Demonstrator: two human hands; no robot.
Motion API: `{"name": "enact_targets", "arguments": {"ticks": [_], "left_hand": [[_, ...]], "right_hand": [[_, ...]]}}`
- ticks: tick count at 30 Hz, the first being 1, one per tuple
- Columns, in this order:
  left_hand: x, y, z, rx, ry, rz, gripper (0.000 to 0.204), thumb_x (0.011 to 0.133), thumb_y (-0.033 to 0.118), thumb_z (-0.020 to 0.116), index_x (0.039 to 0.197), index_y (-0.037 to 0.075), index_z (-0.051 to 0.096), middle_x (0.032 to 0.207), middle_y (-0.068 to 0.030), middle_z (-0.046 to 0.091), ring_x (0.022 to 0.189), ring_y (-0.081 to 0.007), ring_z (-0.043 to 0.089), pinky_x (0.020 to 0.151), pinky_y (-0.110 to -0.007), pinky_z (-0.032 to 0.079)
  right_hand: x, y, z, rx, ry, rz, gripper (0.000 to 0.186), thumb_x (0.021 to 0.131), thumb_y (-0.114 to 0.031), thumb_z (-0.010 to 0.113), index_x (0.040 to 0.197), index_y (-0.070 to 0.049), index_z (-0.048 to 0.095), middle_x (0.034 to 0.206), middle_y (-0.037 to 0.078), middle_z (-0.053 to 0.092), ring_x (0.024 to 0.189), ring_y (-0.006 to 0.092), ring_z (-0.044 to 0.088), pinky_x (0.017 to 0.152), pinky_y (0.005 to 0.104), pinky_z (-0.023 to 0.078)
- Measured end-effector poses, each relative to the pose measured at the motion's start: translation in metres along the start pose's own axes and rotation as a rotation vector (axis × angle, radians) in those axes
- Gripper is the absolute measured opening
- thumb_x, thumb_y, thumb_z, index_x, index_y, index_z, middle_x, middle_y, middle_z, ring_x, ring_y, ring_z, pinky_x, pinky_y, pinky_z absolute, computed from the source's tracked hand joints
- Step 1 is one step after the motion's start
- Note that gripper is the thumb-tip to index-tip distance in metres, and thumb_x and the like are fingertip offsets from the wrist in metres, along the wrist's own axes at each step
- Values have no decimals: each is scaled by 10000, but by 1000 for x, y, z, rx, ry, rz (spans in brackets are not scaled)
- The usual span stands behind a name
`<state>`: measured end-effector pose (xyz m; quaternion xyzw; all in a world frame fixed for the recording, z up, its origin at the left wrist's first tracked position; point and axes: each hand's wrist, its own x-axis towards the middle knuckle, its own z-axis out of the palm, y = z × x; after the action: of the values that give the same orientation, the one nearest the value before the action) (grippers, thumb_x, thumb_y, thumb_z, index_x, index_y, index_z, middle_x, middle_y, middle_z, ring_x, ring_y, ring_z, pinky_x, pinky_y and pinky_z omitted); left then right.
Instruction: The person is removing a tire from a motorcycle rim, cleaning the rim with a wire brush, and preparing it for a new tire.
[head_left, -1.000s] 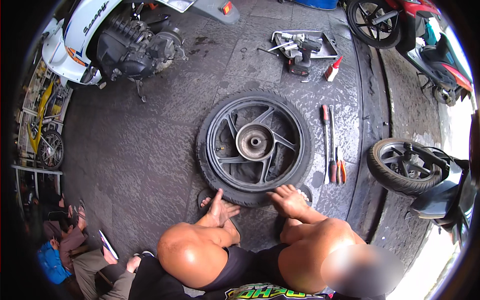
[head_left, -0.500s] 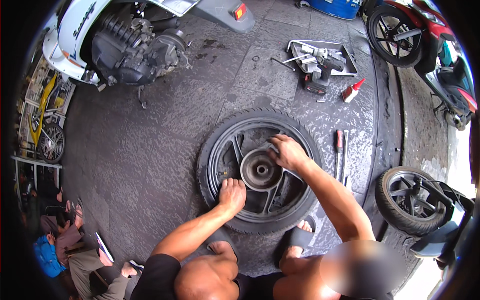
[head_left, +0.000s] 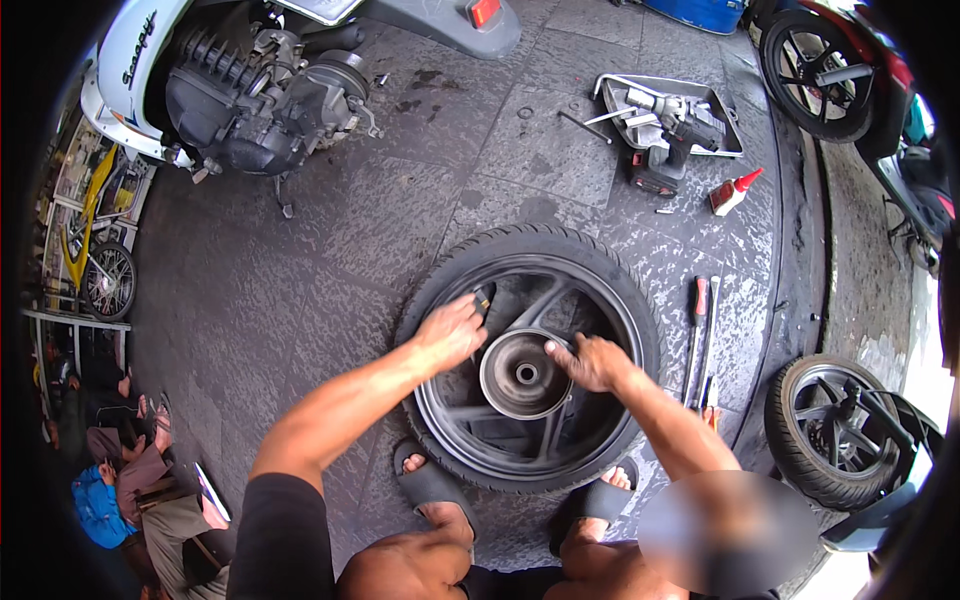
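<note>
A motorcycle wheel with a black tyre (head_left: 440, 440) and dark spokes lies on the floor in front of my feet. A round metal hub (head_left: 508, 395) sits at its centre. My left hand (head_left: 452, 330) is closed at the upper left of the wheel, fingers curled over a spoke. A small yellow mark shows beside its fingertips. My right hand (head_left: 598, 362) grips the wheel right of the hub, its thumb near the hub's edge and its other fingers curled down out of sight. The rim and lower spokes look smeared by motion.
A silver tray (head_left: 735, 140) with a cordless impact wrench (head_left: 675, 155), a red-capped bottle (head_left: 735, 192) and long tools (head_left: 697, 330) lie at the right. A partly stripped scooter (head_left: 260, 110) stands at far left. Another wheel (head_left: 830, 430) is at right; a seated person (head_left: 105, 495) is at lower left.
My left hand has gone up along the wheel's left side, and my right hand has come down beside the hub. The spokes have turned clockwise. The view has shifted slightly.
</note>
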<state>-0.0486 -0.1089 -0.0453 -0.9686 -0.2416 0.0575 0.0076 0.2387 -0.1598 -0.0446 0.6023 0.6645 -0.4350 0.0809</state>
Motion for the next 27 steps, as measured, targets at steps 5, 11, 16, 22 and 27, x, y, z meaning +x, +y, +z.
{"name": "enact_targets", "arguments": {"ticks": [5, 11, 16, 22, 27], "left_hand": [[77, -20, 3, 148, 24, 210, 177, 801, 197, 560, 781, 79, 690, 1007, -102, 688, 1203, -245, 547, 1155, -386, 305], [150, 1, 10, 208, 135, 549, 201, 807, 189, 550, 832, 59, 701, 1214, -101, 654, 1288, -186, 500, 1191, -360, 255], [148, -3, 1, 126, 62, 605, 251, 832, 192, 526, 955, 50, 692, 1260, -106, 634, 1278, -187, 515, 1183, -373, 267], [155, -8, -18, 131, -62, 637, 317, 895, 187, 466, 1138, 78, 637, 1366, -67, 568, 1350, -156, 436, 1199, -362, 213], [170, 35, -43, 65, -213, 502, 210, 841, 170, 518, 928, 86, 690, 1028, -52, 693, 1128, -190, 588, 1106, -373, 325]], "right_hand": [[-49, -11, 50, 587, 96, 356, 967, 884, -739, 377, 1298, 130, 463, 1243, 394, 528, 1170, 452, 563, 959, 474, 475], [-66, -33, 129, 1068, 84, 434, 1048, 847, -645, 572, 1458, 131, 221, 1464, 346, 340, 1410, 405, 304, 1178, 386, 231], [-93, -34, 91, 907, -205, 245, 990, 853, -438, 636, 1465, 157, 133, 1501, 334, 285, 1438, 359, 268, 1176, 335, 219], [-108, -47, 92, 1261, -141, 314, 972, 781, -346, 635, 1474, 133, 149, 1424, 357, 391, 1357, 366, 416, 1107, 344, 350], [-104, -40, 110, 1265, -183, 231, 928, 791, -308, 604, 1488, 111, 159, 1320, 312, 511, 1050, 300, 588, 925, 351, 467]]}}
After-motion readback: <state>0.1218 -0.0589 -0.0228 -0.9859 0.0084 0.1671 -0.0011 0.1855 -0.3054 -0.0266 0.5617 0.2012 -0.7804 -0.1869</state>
